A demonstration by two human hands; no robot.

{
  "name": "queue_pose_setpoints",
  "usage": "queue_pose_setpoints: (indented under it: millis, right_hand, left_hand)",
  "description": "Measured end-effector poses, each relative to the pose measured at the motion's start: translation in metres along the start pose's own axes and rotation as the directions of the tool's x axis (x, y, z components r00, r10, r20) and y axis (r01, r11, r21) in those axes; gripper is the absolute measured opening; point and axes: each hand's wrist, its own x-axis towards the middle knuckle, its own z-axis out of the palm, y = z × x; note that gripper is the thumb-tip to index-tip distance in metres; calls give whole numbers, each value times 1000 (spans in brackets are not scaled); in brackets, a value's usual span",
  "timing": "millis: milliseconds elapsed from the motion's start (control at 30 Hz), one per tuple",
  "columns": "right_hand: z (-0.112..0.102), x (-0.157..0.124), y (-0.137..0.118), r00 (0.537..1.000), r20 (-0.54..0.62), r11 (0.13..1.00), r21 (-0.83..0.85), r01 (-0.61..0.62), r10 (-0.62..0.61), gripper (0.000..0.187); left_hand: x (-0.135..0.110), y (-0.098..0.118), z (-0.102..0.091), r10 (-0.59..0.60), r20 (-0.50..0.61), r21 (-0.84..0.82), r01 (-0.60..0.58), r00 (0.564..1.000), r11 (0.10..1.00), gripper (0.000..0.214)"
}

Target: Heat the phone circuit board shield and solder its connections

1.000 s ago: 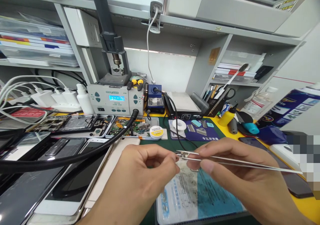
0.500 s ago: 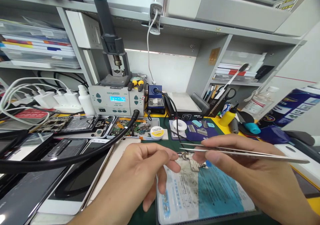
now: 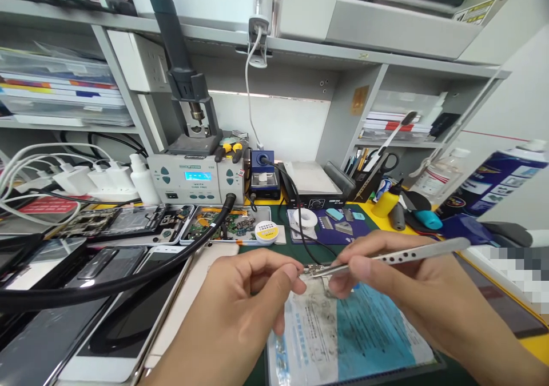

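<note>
My left hand (image 3: 240, 300) pinches a small metal circuit part (image 3: 312, 270) between thumb and forefinger, held above a blue and white work mat (image 3: 347, 334). My right hand (image 3: 398, 283) is closed on silver tweezers (image 3: 386, 257), whose tips meet the small part. The tweezers' far end points right and slightly up. Both hands hover over the green bench mat (image 3: 295, 247) near the front edge.
A grey soldering station (image 3: 193, 174) with a hot-air holder stands at the back, its black hose (image 3: 128, 277) crossing several phones (image 3: 107, 317) on the left. Trays of opened phone boards (image 3: 231, 223), a solder spool (image 3: 306, 218), a flux tin (image 3: 264, 230) and a yellow bottle (image 3: 385, 201) lie behind.
The tweezers tilted, their far end rising, and their tips closed in on the small part. My left hand's fingers curled in tighter around it.
</note>
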Motion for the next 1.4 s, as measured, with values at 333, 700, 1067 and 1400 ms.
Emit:
queue_pose_setpoints:
  millis: [333,700,1067,1400]
  right_hand:
    - [13,3,-3,846,382,797,337,-501,370,33]
    - [14,5,-1,817,442,803,289,-521,370,35]
    - [14,7,1,798,449,774,299,-558,401,37]
    - [18,5,-1,877,309,850,272,-451,367,28]
  left_hand:
    - [2,-25,-1,883,71,684,-667,464,295,21]
    - [1,-29,-6,899,328,825,-551,289,-124,24]
    - [-3,-28,-7,889,313,811,-581,335,-67,30]
    - [0,-28,4,836,91,684,-644,542,343,26]
